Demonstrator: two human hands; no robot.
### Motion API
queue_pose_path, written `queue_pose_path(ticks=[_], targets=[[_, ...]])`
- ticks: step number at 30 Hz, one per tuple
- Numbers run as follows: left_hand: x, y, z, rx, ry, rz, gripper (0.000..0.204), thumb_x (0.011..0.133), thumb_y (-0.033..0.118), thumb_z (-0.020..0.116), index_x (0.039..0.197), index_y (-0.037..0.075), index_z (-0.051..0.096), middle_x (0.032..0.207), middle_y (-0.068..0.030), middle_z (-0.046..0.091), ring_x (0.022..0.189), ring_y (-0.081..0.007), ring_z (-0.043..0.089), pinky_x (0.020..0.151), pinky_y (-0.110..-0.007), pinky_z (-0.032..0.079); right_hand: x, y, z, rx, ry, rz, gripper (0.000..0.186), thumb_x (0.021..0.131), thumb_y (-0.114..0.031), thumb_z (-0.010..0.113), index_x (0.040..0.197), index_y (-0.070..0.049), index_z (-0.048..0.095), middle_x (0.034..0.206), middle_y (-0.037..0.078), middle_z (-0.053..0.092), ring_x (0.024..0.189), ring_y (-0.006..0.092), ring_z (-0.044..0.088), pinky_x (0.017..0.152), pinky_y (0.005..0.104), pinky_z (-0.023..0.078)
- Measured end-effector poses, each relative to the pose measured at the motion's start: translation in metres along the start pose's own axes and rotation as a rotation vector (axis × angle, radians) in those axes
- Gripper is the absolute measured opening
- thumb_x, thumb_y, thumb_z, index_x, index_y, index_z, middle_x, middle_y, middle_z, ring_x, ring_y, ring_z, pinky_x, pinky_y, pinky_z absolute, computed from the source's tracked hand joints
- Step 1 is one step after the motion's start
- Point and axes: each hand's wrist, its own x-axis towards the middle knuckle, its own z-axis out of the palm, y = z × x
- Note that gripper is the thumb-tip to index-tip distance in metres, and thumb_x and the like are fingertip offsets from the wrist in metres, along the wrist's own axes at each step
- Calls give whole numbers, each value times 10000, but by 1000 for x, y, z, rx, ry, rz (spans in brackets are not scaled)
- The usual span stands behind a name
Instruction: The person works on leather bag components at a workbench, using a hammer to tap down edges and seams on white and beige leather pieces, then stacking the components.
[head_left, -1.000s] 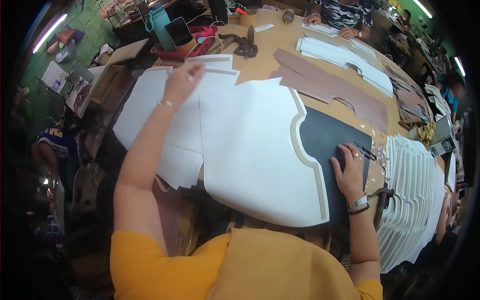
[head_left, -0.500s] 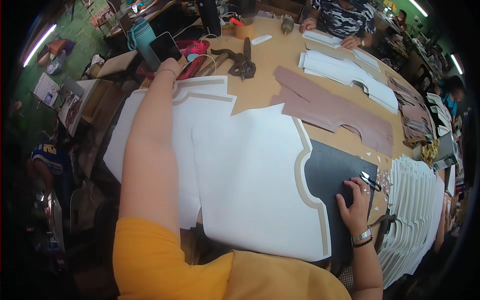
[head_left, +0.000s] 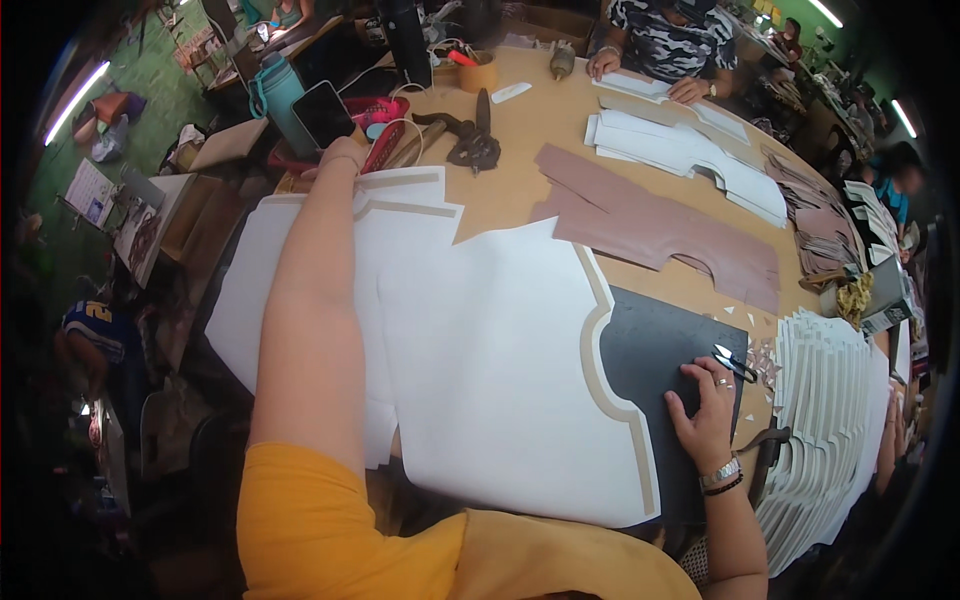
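A large white sheet (head_left: 490, 370) with a tan strip along its curved right edge lies in front of me, beside other white pieces. My left arm reaches across them to the far left. My left hand (head_left: 343, 153) is at the lower end of a dark-screened phone (head_left: 322, 115), beside a red basket (head_left: 385, 145); its fingers are mostly hidden. My right hand (head_left: 707, 420) rests on a black board (head_left: 650, 335), thumb and fingers apart and loosely bent. Thread snips (head_left: 735, 362) lie just beyond its fingers, seemingly not gripped.
A teal bottle (head_left: 287, 105), an orange cup (head_left: 478, 72) and a dark metal tool (head_left: 475, 140) stand or lie at the back. Brown pieces (head_left: 650, 220) and white pieces (head_left: 690, 160) lie farther off. A layered white stack (head_left: 820, 420) is at right. A co-worker (head_left: 672, 45) sits opposite.
The view has shifted slightly. My left hand stays by the phone, a little more of the hand's back now showing. My right hand and the snips keep their places on the board.
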Motion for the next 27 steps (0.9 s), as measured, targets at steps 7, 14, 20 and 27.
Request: queue_pose_path(ticks=[7, 14, 20, 27], targets=[[-6, 5, -4, -185, 6, -15, 679, 712, 510, 829, 1117, -23, 717, 1072, -225, 719, 1028, -335, 698, 901, -393, 544, -3, 3, -2, -39, 28, -26, 406, 775, -207, 784, 1119, -46, 639, 1207, 157, 576, 1118, 360, 533, 1019, 475, 379], [-43, -6, -44, -699, 339, 252, 613, 678, 282, 858, 1218, 52, 682, 1198, -218, 672, 1079, -280, 672, 932, -367, 527, -4, 3, 1, -27, 40, -22, 403, 772, -203, 785, 1113, -46, 639, 1201, 159, 577, 1109, 365, 533, 1005, 477, 388], [-123, -31, -61, -676, 568, 493, 588, 721, 224, 848, 1219, -9, 638, 1128, -195, 660, 1029, -284, 664, 878, -375, 543, -4, 2, 3, 1, 76, -37, 392, 769, -189, 796, 1098, -41, 642, 1182, 151, 606, 1100, 360, 550, 973, 446, 423], [-108, -76, -6, -843, 202, 400, 675, 734, 269, 873, 1272, 5, 560, 1066, -108, 654, 931, -191, 625, 849, -316, 517, -6, 7, 8, 47, 111, -35, 343, 791, -185, 790, 1068, -41, 649, 1191, 144, 617, 1117, 349, 553, 981, 439, 431]])
